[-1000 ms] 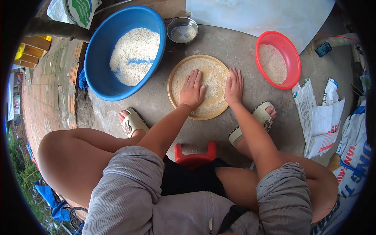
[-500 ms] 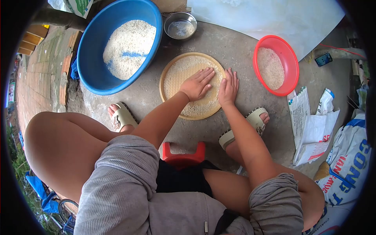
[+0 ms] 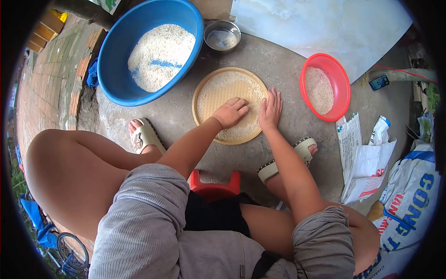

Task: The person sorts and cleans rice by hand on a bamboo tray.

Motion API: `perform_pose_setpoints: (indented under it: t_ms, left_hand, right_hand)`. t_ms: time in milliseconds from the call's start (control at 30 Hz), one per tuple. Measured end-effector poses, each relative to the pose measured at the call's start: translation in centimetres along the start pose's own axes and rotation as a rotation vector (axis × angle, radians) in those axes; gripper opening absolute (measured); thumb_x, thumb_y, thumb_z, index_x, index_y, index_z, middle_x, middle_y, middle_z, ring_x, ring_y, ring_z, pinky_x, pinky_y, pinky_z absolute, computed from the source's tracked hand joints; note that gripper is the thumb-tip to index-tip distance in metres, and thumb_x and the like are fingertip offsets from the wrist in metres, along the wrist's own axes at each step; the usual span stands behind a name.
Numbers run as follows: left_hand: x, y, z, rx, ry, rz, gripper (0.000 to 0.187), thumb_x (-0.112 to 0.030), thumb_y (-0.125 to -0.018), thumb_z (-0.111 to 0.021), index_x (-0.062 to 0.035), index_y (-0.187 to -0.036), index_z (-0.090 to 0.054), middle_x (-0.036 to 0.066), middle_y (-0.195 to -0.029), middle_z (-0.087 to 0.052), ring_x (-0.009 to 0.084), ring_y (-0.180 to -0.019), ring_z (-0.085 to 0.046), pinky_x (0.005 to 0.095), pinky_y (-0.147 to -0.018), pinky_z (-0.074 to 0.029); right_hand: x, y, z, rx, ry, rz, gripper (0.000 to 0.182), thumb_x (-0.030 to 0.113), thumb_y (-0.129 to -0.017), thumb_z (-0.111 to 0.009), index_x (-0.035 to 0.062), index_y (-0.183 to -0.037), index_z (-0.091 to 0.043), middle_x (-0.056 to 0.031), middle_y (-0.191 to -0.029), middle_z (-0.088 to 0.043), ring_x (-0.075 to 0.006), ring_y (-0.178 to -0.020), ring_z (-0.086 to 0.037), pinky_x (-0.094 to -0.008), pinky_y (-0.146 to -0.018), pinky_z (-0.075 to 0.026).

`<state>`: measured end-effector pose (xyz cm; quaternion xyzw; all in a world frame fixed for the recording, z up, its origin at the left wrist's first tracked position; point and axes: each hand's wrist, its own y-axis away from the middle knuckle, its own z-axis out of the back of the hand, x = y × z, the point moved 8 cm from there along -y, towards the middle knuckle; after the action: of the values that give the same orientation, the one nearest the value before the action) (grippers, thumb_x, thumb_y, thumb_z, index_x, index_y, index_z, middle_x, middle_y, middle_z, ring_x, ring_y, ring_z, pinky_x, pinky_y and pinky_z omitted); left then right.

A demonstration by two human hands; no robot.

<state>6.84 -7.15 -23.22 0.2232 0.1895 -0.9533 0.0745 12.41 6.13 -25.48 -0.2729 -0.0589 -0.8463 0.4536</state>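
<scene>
Head view: On the ground beside a blue basin, a round woven tray is touched at its rim by the right hand, fingers extended; the left hand's fingers, flat moments ago, have been curled, any hold indiscernible, suggesting closer working of the grains.

Both hands at woven tray

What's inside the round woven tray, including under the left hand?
The woven tray holds scattered white grains, with bare weave showing between them. The left hand, fingers curled, covers one patch; what lies beneath can't be seen. The right hand hides some rim.
</scene>
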Motion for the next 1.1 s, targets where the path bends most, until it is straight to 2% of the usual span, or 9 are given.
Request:
perform_pose_setpoints:
  t_ms: [333, 433, 500, 633, 700, 833, 933, 1067, 1100]
  left_hand:
    - [0.1, 0.0, -0.6, 0.072, -0.088, -0.041, 0.013, -0.019, -0.08, -0.053, -0.0072, -0.086, -0.049, 0.008, -0.081, -0.055, 0.026, -0.073, -0.061, 0.0361, -0.063, -0.052]
    - [1.9, 0.5, 0.1, 0.113, 0.009, 0.203, 0.018, -0.024, -0.085, -0.052, -0.0062, -0.087, -0.049, 0.012, -0.079, -0.059, 0.0308, -0.068, -0.061, 0.0406, -0.063, -0.05]
    - [4.4, 1.6, 0.9, 0.066, 0.179, 0.613, 0.026, -0.03, -0.09, -0.049, -0.0038, -0.085, -0.051, 0.017, -0.071, -0.06, 0.0346, -0.064, -0.06, 0.0442, -0.063, -0.047]
    - [5.5, 1.3, 3.1, -0.049, 0.27, 0.715, 0.037, -0.033, -0.093, -0.046, -0.0015, -0.077, -0.055, 0.019, -0.065, -0.059, 0.0365, -0.065, -0.059, 0.0461, -0.062, -0.045]
    - [6.7, 1.2, 3.2, -0.019, 0.393, 0.824, 0.042, -0.033, -0.092, -0.047, -0.0005, -0.069, -0.059, 0.02, -0.068, -0.06, 0.0361, -0.065, -0.06, 0.0454, -0.062, -0.045]
    - [8.7, 0.9, 2.9, 0.035, 0.444, 0.845, 0.04, -0.033, -0.09, -0.048, -0.002, -0.071, -0.064, 0.02, -0.071, -0.062, 0.0357, -0.068, -0.061, 0.0445, -0.064, -0.047]
    - [8.0, 0.3, 2.7, 0.271, 0.16, 0.709, 0.034, -0.032, -0.087, -0.051, -0.0036, -0.077, -0.066, 0.018, -0.075, -0.064, 0.0337, -0.073, -0.063, 0.0423, -0.067, -0.049]
    - [5.4, 0.3, 3.5, 0.396, 0.049, 0.627, 0.026, -0.026, -0.083, -0.053, -0.0039, -0.086, -0.066, 0.015, -0.09, -0.065, 0.0302, -0.084, -0.063, 0.0419, -0.076, -0.048]
    - [5.1, 0.0, 4.7, 0.227, -0.009, 0.588, 0.023, -0.024, -0.082, -0.054, -0.0048, -0.087, -0.065, 0.013, -0.096, -0.064, 0.0294, -0.089, -0.062, 0.0415, -0.08, -0.047]
  right_hand:
    - [0.8, 0.1, 0.2, 0.025, 0.083, 0.041, 0.048, 0.03, -0.092, -0.041, 0.0047, -0.132, -0.035, -0.0118, -0.143, -0.033, -0.0331, -0.135, -0.023, -0.048, -0.109, -0.016]
    - [1.1, -0.1, -0.2, 0.062, 0.114, 0.022, 0.05, 0.03, -0.092, -0.042, 0.0041, -0.133, -0.034, -0.0147, -0.145, -0.028, -0.0342, -0.135, -0.021, -0.048, -0.109, -0.016]
    - [1.6, -0.2, -0.2, 0.029, 0.176, -0.051, 0.052, 0.03, -0.091, -0.043, 0.0045, -0.135, -0.033, -0.0178, -0.147, -0.021, -0.0352, -0.136, -0.019, -0.0503, -0.109, -0.016]
    - [4.5, -0.8, 0.1, -0.008, 0.313, -0.099, 0.053, 0.03, -0.091, -0.044, 0.0061, -0.136, -0.031, -0.0194, -0.147, -0.016, -0.0351, -0.136, -0.018, -0.0527, -0.108, -0.015]
    - [7.3, -1.4, -0.4, 0.089, 0.344, 0.098, 0.053, 0.028, -0.09, -0.046, 0.0077, -0.137, -0.032, -0.019, -0.148, -0.016, -0.0351, -0.136, -0.018, -0.0537, -0.109, -0.013]
    - [9.6, -1.7, -3.1, 0.175, 0.304, 0.34, 0.053, 0.022, -0.085, -0.052, 0.0081, -0.134, -0.036, -0.0177, -0.146, -0.021, -0.0352, -0.136, -0.019, -0.0514, -0.11, -0.014]
    - [10.3, -1.8, -4.0, 0.176, 0.221, 0.319, 0.054, 0.014, -0.081, -0.056, 0.0079, -0.131, -0.039, -0.0155, -0.142, -0.028, -0.034, -0.136, -0.019, -0.0478, -0.11, -0.017]
    - [10.2, -2.5, -4.1, 0.209, 0.184, 0.234, 0.055, 0.005, -0.076, -0.057, 0.0066, -0.128, -0.041, -0.0125, -0.125, -0.042, -0.0317, -0.122, -0.037, -0.0427, -0.102, -0.03]
    - [10.3, -2.7, -3.9, 0.161, 0.201, 0.255, 0.051, 0.005, -0.077, -0.056, 0.0065, -0.127, -0.043, -0.0113, -0.121, -0.044, -0.0302, -0.114, -0.042, -0.0414, -0.098, -0.034]
